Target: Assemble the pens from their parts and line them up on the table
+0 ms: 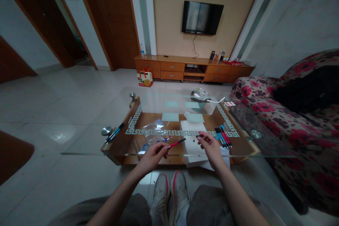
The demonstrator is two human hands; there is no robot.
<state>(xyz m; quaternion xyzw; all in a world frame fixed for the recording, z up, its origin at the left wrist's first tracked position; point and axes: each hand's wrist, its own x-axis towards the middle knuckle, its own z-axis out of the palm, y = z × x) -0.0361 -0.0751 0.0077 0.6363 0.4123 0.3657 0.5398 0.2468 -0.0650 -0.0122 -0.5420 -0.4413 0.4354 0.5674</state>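
Note:
In my left hand (156,154) a red pen (176,144) with a black tip end is pinched, pointing to the right above the glass table. My right hand (210,146) is closed, thumb against fingers, on a small black piece (199,136) that looks like a pen cap. The pen and the black piece are apart. A tiny dark piece (194,140) shows just left of my right fingers. Right of that hand lies a row of blue and red pens (224,137). More pens, blue and black (114,133), lie at the table's left side.
The glass tabletop (87,144) has a clear plastic bag (153,129) near its middle and a bowl (201,95) at the far right. White paper or a box (192,137) shows beneath the glass. A flowered sofa (265,102) stands on the right.

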